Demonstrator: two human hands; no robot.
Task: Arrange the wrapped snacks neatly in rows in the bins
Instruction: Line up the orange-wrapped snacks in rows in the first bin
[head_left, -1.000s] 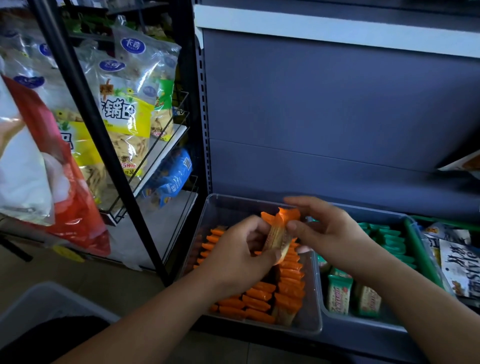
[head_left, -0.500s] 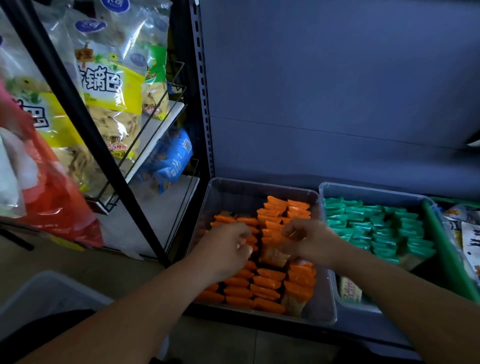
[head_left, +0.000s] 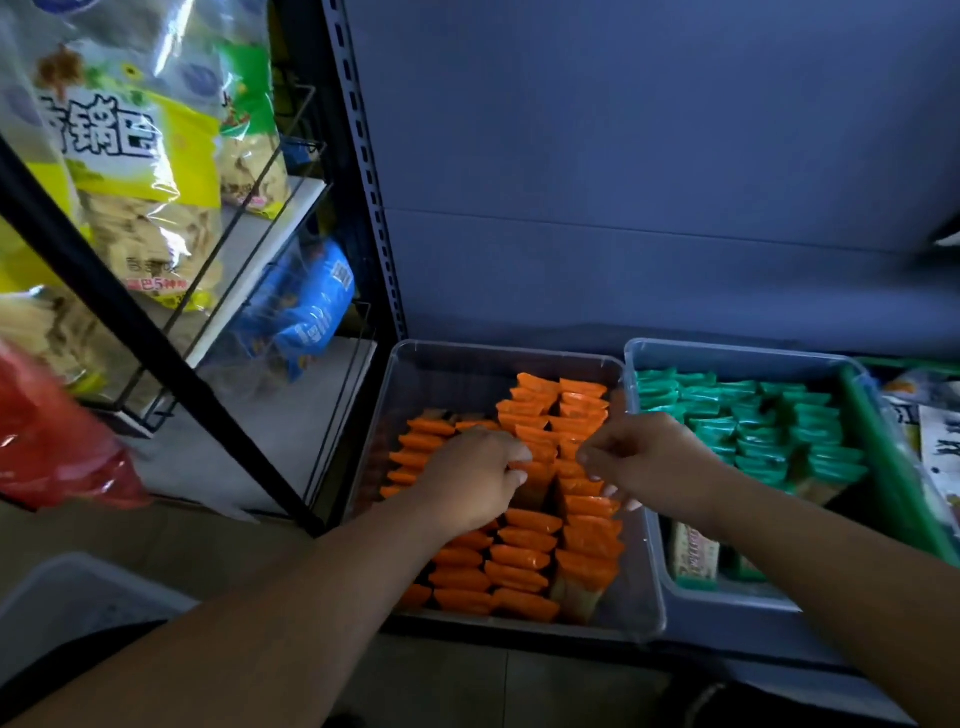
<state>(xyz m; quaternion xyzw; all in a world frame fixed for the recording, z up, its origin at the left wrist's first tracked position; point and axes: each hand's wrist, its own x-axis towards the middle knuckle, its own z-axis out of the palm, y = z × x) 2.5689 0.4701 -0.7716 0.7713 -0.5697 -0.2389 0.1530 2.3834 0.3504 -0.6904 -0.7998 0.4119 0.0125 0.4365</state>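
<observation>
Pinched one orange snack (head_left: 531, 470) with left hand (head_left: 470, 480), fingers curled, over middle of clear left bin (head_left: 415, 364). Held right hand (head_left: 652, 462) just beside, fingers bent down, tips touching orange rows (head_left: 519, 558); could not tell if gripping anything. Saw orange rows filling near part of left bin. Saw green snacks (head_left: 753, 431) in rows in right bin (head_left: 644, 358), touching left bin. Saw yellow bags (head_left: 145, 171) on shelf (head_left: 260, 228) far left, blue bag (head_left: 306, 312) below, red bag (head_left: 47, 436) at left edge.
</observation>
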